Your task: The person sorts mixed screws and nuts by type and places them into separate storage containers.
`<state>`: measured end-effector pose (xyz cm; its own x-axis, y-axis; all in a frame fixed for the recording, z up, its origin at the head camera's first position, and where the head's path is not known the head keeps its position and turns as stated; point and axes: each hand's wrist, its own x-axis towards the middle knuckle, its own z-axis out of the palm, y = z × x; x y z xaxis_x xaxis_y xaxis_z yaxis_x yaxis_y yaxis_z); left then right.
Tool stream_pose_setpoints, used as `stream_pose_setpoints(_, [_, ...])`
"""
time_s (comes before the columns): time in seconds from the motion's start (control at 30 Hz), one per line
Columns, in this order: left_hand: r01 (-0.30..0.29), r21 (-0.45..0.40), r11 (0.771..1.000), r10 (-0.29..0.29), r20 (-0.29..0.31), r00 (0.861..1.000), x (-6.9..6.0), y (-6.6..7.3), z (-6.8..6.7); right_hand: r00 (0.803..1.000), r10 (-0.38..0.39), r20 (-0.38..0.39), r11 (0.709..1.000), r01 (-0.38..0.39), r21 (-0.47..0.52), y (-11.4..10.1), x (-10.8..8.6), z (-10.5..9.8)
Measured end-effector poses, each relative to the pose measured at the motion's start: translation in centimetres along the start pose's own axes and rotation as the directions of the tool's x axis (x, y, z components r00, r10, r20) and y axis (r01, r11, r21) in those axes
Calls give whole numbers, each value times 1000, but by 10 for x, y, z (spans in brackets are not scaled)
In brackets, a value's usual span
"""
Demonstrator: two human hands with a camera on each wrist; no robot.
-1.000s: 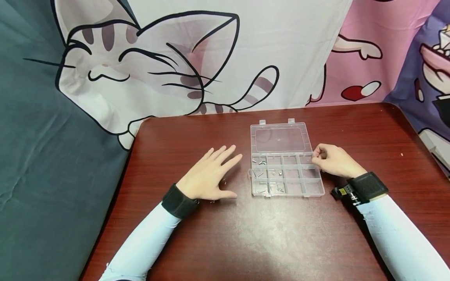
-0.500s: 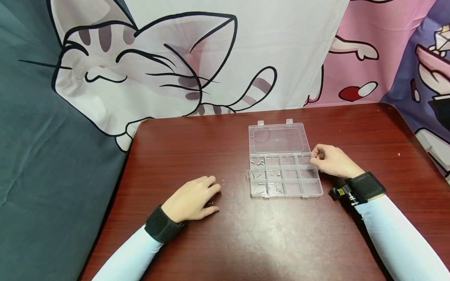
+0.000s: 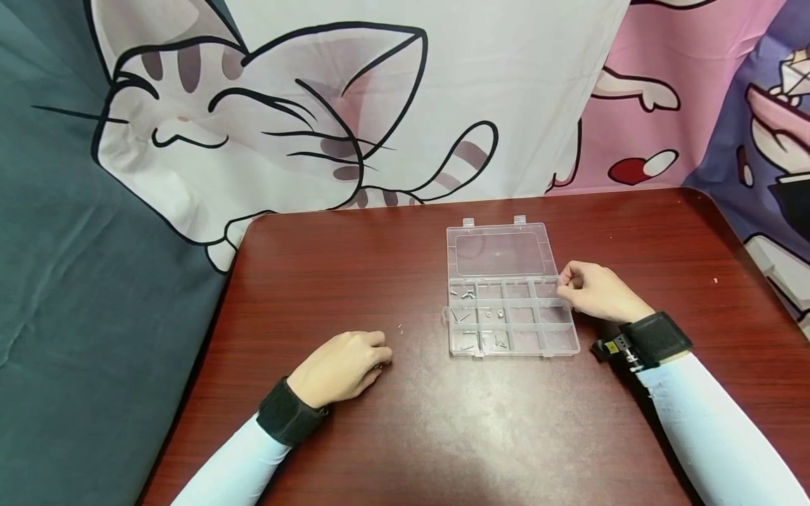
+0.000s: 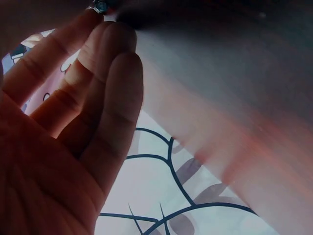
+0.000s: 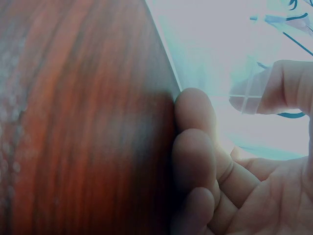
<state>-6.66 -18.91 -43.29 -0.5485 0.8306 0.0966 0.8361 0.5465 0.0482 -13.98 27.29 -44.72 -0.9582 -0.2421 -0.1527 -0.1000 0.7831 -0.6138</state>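
My left hand (image 3: 338, 367) is low over the table, left of the clear compartment box, with its fingers bent down. In the left wrist view a small shiny metal piece (image 4: 100, 6) sits at the fingertips, pinched there; its exact kind is too dark to tell. The compartment box (image 3: 503, 253) lies with its lid laid back, and several left compartments hold small screws (image 3: 459, 318) and nuts (image 3: 500, 313). My right hand (image 3: 601, 289) grips the box's right side. In the right wrist view its thumb (image 5: 274, 93) shows through clear plastic, the other fingers outside the wall.
Tiny metal bits (image 3: 400, 329) lie on the brown table (image 3: 354, 267) between the left hand and the box. A small pale speck (image 3: 716, 280) is at the far right. Printed cloth (image 3: 411, 91) hangs behind the table's back edge.
My left hand has drawn back toward the lower left, from spread fingers beside the box to bent fingers at the table. The right hand keeps its grip on the box.
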Motion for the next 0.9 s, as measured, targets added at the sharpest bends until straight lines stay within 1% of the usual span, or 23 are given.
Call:
stream_pose_setpoints(0.23, [-7,-22,1000,6,-10,1000,3,0,-1,1000,-2,0,1000,2,-3,0,0,1])
stream_pose_setpoints(0.43, [-12,-17,1000,12,-32,999,7,0,1,1000,0,-5,1000,0,-5,-1,0,0])
stream_pose_setpoints(0.7, [-9,-24,1000,9,-21,1000,14,-3,6,1000,0,-11,1000,0,-4,2,0,1])
stream_pose_setpoints(0.9, [-25,6,1000,25,-17,1000,21,-6,7,1000,-2,-18,1000,2,-7,3,1,2])
